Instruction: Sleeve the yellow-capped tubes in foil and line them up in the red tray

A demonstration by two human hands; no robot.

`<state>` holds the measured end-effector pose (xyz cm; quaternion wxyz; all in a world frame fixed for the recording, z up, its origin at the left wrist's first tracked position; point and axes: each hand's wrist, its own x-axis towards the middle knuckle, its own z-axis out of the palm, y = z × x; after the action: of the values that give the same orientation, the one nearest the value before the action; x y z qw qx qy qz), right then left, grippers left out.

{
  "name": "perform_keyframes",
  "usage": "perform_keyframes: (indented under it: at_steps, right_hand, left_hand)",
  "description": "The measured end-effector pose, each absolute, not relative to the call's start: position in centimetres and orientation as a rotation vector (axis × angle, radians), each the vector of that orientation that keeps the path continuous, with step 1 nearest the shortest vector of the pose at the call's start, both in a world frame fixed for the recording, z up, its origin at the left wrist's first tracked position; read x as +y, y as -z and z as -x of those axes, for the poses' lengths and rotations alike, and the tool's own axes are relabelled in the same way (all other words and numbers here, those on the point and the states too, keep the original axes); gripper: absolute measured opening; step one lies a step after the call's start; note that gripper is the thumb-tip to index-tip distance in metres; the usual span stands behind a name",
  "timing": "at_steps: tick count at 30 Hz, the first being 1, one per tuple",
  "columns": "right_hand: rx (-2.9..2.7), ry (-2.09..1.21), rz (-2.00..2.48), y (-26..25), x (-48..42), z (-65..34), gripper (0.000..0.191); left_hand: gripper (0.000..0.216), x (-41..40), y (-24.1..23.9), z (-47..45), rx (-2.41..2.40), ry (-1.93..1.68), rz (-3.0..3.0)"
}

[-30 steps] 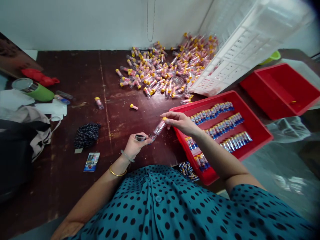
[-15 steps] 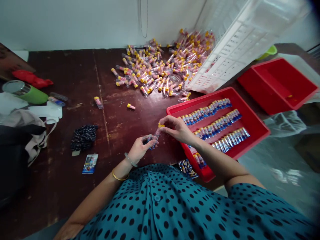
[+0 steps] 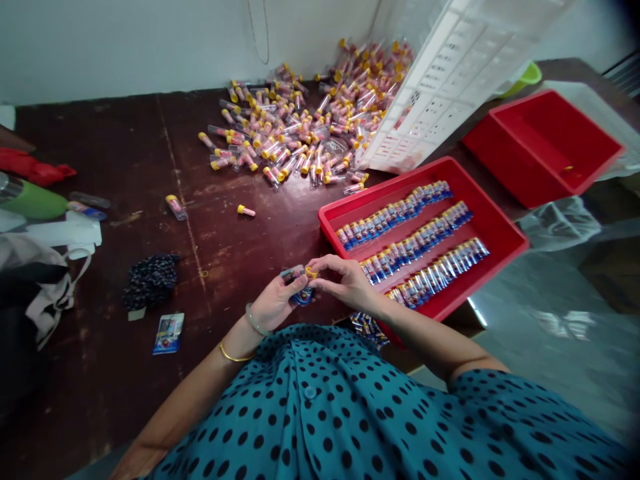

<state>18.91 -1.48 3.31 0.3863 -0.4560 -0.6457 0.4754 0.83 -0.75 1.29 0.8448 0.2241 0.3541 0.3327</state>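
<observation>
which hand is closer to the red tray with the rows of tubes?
Right. The right hand sits just off the near-left rim of the red tray; the left hand is farther left over the table, both gripping one tube.

A dark, reddish-brown wooden surface (image 3: 125, 160) is seen from above, its finish scuffed and marked by pale scratches, with a thin light line running across it from back to front. Behind it, a plain pale wall (image 3: 125, 40) is met directly by the far edge of the surface; a thin cord (image 3: 259, 33) is seen hanging down against the wall. To the right, past the edge of the surface, a grey floor (image 3: 550, 320) is visible, smooth and slightly glossy, with soft bright patches of light reflected on it. The scene is lit evenly and softly, and few hard shadows are cast.
</observation>
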Motion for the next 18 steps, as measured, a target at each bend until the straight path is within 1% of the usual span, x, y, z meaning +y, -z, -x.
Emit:
perform_keyframes:
  at_steps: [4,6,7,9,10,12,13,15,18]
  right_hand:
    - [-1.53,-1.312,1.121,-3.4,-1.0,-19.5,0.02]
    - [-1.437,-1.268,1.122,-3.3,0.4,-21.9,0.022]
    - [-1.396,-1.188,1.154,-3.4,1.4,-24.1,0.023]
    - [-1.336,-0.907,1.318,-4.0,3.7,-30.6,0.023]
    - [-1.321,-0.734,1.46,-4.7,4.6,-34.5,0.021]
    - [-1.283,-0.337,1.883,-6.5,5.3,-42.4,0.019]
    - [-1.273,-0.222,2.095,-7.5,5.1,-45.7,0.021]
    - [-1.253,-0.151,2.269,-8.8,3.9,-50.2,0.026]
    - [-1.303,-0.195,2.359,-8.9,1.6,-52.2,0.032]
  left_hand:
    - [0.038,-0.2,-1.4,-1.4,0.806,-0.728,-0.527]
    - [0.04,0.1,-1.7,-1.5,0.869,-0.707,-0.555]
    - [0.04,0.3,-1.8,-1.4,0.898,-0.665,-0.567]
    - [0.036,0.6,-1.7,-1.0,0.983,-0.647,-0.593]
    - [0.035,0.7,-1.5,-0.7,1.029,-0.636,-0.613]
    - [0.038,1.0,-0.6,0.0,1.1,-0.613,-0.639]
    - [0.04,1.1,-0.1,0.5,1.135,-0.603,-0.636]
    - [0.043,1.1,0.8,1.2,1.179,-0.579,-0.619]
    - [0.044,1.2,1.8,2.0,1.188,-0.584,-0.578]
